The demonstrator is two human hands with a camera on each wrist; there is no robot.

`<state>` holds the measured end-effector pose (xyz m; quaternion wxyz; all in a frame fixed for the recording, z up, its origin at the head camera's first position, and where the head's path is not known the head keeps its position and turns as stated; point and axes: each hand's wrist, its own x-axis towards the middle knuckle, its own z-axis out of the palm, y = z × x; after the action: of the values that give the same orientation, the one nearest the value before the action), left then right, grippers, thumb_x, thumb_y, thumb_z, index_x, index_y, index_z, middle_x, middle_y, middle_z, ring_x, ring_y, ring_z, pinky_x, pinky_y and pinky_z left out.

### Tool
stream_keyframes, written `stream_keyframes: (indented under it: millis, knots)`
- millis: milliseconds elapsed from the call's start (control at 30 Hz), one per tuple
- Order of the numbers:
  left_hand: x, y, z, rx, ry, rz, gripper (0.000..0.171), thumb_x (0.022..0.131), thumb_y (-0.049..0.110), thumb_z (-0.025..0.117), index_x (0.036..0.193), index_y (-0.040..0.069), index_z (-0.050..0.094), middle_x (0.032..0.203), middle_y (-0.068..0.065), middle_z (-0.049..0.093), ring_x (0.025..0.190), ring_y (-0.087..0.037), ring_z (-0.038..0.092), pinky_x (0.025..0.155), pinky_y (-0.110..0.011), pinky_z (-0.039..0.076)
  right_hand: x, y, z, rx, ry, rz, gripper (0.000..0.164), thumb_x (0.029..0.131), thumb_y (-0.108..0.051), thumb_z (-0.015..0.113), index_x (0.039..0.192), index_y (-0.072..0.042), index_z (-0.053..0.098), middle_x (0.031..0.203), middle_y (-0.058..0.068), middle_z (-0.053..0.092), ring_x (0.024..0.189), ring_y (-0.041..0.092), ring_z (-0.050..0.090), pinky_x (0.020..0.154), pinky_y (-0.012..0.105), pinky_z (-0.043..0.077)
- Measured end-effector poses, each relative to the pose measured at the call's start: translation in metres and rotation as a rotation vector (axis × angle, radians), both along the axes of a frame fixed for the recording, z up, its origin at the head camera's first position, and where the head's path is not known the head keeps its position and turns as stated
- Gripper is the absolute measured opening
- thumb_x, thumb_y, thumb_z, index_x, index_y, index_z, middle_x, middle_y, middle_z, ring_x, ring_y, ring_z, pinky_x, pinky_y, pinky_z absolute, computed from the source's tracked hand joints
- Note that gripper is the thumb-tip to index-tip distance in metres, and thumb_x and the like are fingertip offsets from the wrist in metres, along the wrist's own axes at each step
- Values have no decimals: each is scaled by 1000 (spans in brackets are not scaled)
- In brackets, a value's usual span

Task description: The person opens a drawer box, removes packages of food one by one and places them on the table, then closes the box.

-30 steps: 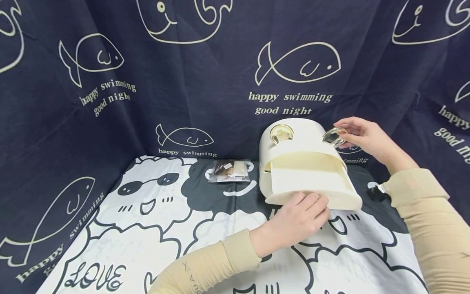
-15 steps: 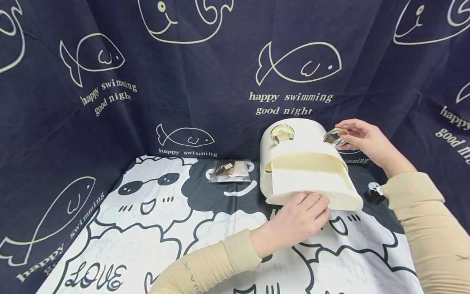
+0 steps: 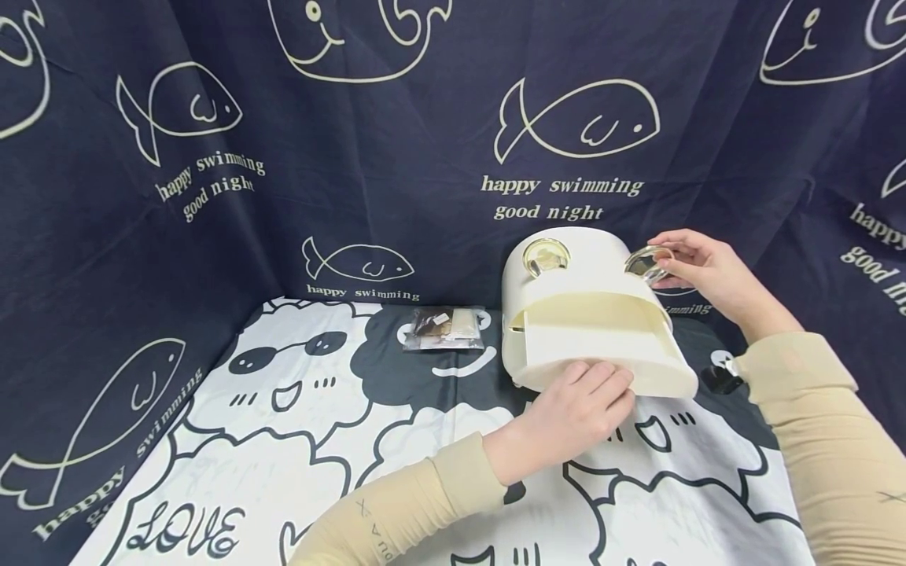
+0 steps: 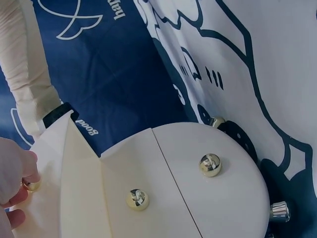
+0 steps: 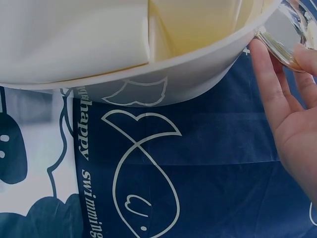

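A cream-white storage box point(image 3: 602, 255) with a rounded top and two shiny gold round ears stands at the right. Its upper drawer point(image 3: 594, 342) is pulled part way out. My left hand point(image 3: 569, 413) is at the drawer front; in the left wrist view its fingers pinch a gold knob point(image 4: 32, 185) there. My right hand point(image 3: 708, 267) grips the right ear point(image 3: 640, 262) between thumb and fingers. The left ear point(image 3: 547, 255) is untouched. Below the drawer, the left wrist view shows two lower fronts with gold knobs point(image 4: 210, 164).
A clear plastic packet point(image 3: 444, 328) with brown and pale contents lies left of the box. A dark wrist device point(image 3: 723, 376) sits under the right cuff. Dark fish-print cloth point(image 3: 425, 157) hangs behind, and a sheep-print cloth point(image 3: 283, 464) covers the table.
The drawer front has moved slightly back toward the box, and my left hand has moved with it. My right hand still holds the ear, shifted slightly right.
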<state>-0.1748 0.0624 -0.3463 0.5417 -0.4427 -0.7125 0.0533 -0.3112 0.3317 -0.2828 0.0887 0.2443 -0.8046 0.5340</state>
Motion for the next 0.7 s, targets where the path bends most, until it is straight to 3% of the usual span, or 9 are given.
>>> stream_keyframes:
  millis: [400, 567, 700]
  knots:
    - [-10, 0, 1, -9, -31, -5, 30, 96, 11, 38, 94, 21, 66, 106, 5, 60, 98, -13, 54, 80, -24, 41, -1, 0, -1, -40, -15, 38, 30, 90, 5, 55, 119, 0, 56, 99, -5, 65, 86, 6, 63, 65, 27, 56]
    - [-13, 0, 2, -12, -39, -1, 32, 96, 9, 37, 95, 21, 66, 105, 5, 60, 98, -13, 54, 81, -24, 41, -1, -1, 2, -82, -39, 80, 31, 89, 8, 55, 120, 7, 51, 98, -1, 66, 83, 8, 65, 62, 31, 56]
    - [-17, 0, 2, -10, -39, 2, 31, 97, 11, 36, 95, 20, 66, 105, 5, 59, 97, -13, 53, 80, -24, 41, 0, -2, 4, -56, -49, 42, 30, 89, 8, 55, 119, 3, 54, 96, -1, 64, 82, 9, 65, 62, 32, 56]
